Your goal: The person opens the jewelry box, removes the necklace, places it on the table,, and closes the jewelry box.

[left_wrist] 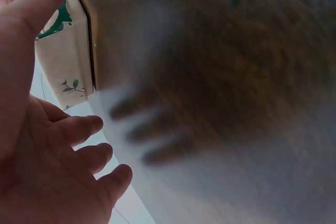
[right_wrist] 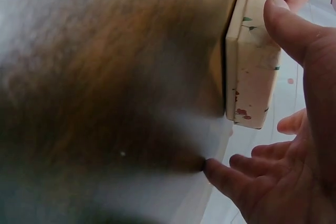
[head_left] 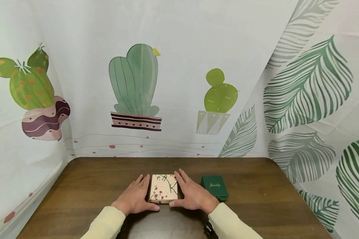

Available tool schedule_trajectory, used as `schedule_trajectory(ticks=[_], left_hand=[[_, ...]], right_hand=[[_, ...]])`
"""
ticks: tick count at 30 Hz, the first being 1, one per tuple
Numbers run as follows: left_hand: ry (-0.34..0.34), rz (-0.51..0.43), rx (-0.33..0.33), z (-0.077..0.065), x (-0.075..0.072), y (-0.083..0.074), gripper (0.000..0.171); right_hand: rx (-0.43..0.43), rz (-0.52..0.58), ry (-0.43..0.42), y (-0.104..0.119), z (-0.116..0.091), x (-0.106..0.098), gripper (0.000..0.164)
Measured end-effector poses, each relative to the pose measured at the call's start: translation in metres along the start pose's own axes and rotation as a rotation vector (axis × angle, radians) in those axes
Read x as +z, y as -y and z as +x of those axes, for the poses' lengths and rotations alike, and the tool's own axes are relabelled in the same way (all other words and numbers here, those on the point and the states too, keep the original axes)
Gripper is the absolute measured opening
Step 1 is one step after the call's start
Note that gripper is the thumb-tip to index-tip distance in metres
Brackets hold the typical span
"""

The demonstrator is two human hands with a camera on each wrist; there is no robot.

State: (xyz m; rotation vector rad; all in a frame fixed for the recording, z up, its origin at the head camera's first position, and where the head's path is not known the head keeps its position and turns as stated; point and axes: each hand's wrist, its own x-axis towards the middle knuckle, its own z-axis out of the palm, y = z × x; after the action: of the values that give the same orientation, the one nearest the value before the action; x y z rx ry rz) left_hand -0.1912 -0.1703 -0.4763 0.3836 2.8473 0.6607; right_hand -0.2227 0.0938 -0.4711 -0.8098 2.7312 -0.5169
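Observation:
A cream box (head_left: 164, 187) with red blossoms and green stems printed on it lies on the wooden table, in the middle of the head view. My left hand (head_left: 136, 196) flanks its left side, fingers stretched forward and thumb toward the near left corner. On the other side, my right hand (head_left: 192, 193) mirrors this, its straight fingers along the right edge. The right wrist view shows the box's pale side wall (right_wrist: 254, 72) beside the thumb; whether the fingertips touch the box I cannot tell. The left wrist view shows loosely spread fingers (left_wrist: 89, 129) beside the box (left_wrist: 63, 56).
A dark green box (head_left: 214, 186) with "Jewelry" in gold letters lies just right of my right hand. The brown table (head_left: 107, 172) ends at a white curtain (head_left: 179, 66) printed with cacti and leaves.

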Motion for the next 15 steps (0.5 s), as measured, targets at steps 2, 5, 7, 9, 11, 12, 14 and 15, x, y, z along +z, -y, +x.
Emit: schedule_trajectory(ticks=[2, 5, 7, 9, 11, 12, 14, 15], left_hand=[[0.004, -0.001, -0.001, 0.0000, 0.0008, -0.0006, 0.129], [0.014, 0.013, 0.001, 0.0008, 0.0016, -0.0016, 0.128], [0.024, 0.025, 0.000, 0.0015, 0.0020, -0.0023, 0.127], [0.031, 0.033, -0.001, 0.0022, 0.0028, -0.0026, 0.127], [0.030, 0.033, 0.002, 0.0028, 0.0039, -0.0028, 0.127], [0.024, 0.032, 0.006, 0.0027, 0.0046, -0.0032, 0.127], [0.007, 0.029, 0.022, 0.0033, 0.0078, -0.0032, 0.127], [-0.001, 0.022, 0.029, 0.0034, 0.0093, -0.0034, 0.127]], right_hand=[[0.001, -0.002, 0.001, -0.0005, 0.0007, 0.0006, 0.112], [0.005, -0.001, 0.005, -0.0012, 0.0011, 0.0009, 0.112], [0.006, 0.000, 0.006, -0.0017, 0.0011, 0.0011, 0.111], [0.008, 0.001, 0.005, -0.0022, 0.0011, 0.0013, 0.111], [0.001, 0.000, -0.002, -0.0030, 0.0012, 0.0019, 0.109], [-0.005, 0.000, -0.006, -0.0035, 0.0014, 0.0023, 0.109], [-0.021, 0.004, -0.020, -0.0048, 0.0018, 0.0034, 0.107], [-0.028, 0.007, -0.027, -0.0056, 0.0019, 0.0040, 0.106]])
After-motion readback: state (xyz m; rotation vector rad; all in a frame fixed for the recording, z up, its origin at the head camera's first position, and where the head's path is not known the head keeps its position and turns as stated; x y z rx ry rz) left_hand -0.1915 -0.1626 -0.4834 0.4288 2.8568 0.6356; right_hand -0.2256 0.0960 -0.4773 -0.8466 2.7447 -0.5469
